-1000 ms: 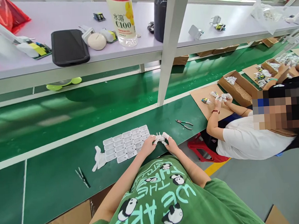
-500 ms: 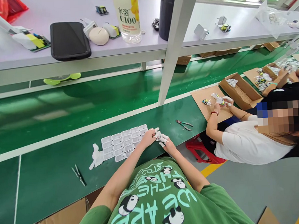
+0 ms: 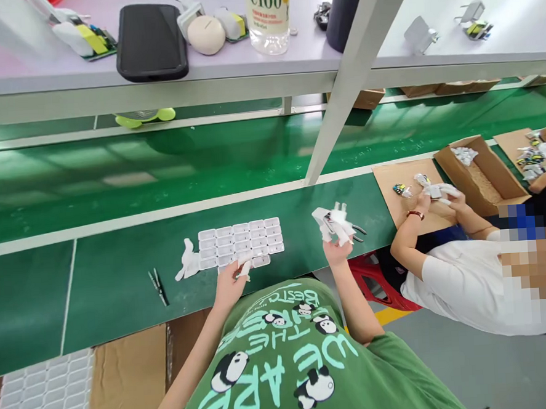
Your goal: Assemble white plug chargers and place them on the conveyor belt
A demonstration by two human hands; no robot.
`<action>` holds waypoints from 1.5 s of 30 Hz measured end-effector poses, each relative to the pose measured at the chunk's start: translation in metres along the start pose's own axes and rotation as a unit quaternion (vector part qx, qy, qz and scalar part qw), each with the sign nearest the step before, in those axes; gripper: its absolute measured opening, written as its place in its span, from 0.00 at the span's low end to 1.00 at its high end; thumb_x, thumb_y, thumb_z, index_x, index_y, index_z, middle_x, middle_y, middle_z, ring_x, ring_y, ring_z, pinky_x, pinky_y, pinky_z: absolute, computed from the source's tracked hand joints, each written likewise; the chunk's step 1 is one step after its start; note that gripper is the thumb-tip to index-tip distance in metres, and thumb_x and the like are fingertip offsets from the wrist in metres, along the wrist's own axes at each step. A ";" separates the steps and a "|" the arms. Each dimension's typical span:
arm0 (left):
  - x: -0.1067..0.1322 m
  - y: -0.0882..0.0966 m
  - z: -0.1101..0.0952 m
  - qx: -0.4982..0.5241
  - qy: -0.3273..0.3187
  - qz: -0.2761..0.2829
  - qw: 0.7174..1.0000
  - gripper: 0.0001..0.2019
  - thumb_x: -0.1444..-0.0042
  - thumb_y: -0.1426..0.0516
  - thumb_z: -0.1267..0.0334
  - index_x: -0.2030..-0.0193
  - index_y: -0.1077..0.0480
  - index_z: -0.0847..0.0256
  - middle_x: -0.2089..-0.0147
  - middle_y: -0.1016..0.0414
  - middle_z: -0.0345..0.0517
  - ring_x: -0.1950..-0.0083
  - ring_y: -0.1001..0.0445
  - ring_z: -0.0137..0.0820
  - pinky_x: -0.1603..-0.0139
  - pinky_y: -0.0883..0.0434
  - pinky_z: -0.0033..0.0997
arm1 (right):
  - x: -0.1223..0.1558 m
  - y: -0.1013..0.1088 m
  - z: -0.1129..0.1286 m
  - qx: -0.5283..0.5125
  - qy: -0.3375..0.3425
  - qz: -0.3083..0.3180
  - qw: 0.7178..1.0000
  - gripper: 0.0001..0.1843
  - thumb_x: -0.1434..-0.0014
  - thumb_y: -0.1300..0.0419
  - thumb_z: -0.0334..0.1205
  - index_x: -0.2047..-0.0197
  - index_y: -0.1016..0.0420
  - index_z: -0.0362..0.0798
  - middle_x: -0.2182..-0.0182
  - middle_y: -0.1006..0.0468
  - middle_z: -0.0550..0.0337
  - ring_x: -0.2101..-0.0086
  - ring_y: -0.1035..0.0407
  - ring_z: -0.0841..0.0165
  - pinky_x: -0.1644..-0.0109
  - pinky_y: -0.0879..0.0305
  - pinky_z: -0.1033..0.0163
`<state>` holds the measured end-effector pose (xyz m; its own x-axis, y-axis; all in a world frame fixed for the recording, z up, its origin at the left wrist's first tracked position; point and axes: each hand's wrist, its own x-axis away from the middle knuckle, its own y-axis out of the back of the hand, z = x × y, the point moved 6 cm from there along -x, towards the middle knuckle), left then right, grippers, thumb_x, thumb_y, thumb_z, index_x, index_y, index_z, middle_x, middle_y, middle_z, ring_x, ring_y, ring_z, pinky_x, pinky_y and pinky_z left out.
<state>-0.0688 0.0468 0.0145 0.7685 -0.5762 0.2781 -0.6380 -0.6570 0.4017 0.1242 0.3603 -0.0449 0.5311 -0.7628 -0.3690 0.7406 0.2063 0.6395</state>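
Observation:
A white plastic tray (image 3: 241,241) with several small compartments lies on the green bench. My left hand (image 3: 231,280), with white finger cots, rests at the tray's near edge, fingers pinched on its rim. My right hand (image 3: 336,247) is lifted to the right of the tray and holds a white plug part (image 3: 333,221) with metal prongs sticking up. Black pliers (image 3: 358,230) lie partly hidden behind that hand.
A white glove (image 3: 187,263) and tweezers (image 3: 158,287) lie left of the tray. A co-worker (image 3: 466,273) sits at right, handling white parts over cardboard (image 3: 396,181) and an open box (image 3: 478,167). A shelf above carries a phone (image 3: 151,40), a bottle (image 3: 268,16) and a white post (image 3: 355,76).
My hands were together on a white part at the tray's right end. They have separated: the right hand lifted the part rightward, the left dropped to the tray's near edge.

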 end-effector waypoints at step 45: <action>0.056 0.028 -0.242 -0.100 -0.437 -0.005 0.894 0.37 0.41 0.36 0.46 0.28 0.40 0.56 0.39 0.24 0.59 0.36 0.26 0.48 0.37 0.27 0.50 | -0.006 0.086 0.277 -0.622 -0.335 0.418 0.571 0.30 0.47 0.26 0.54 0.45 0.27 0.51 0.57 0.18 0.54 0.58 0.20 0.62 0.54 0.22 0.58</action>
<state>-0.0319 0.1138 0.2521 0.3877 -0.7877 -0.4788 -0.5423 -0.6149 0.5725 0.0705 0.2127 0.1989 0.9453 -0.0571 0.3213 0.2842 0.6280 -0.7245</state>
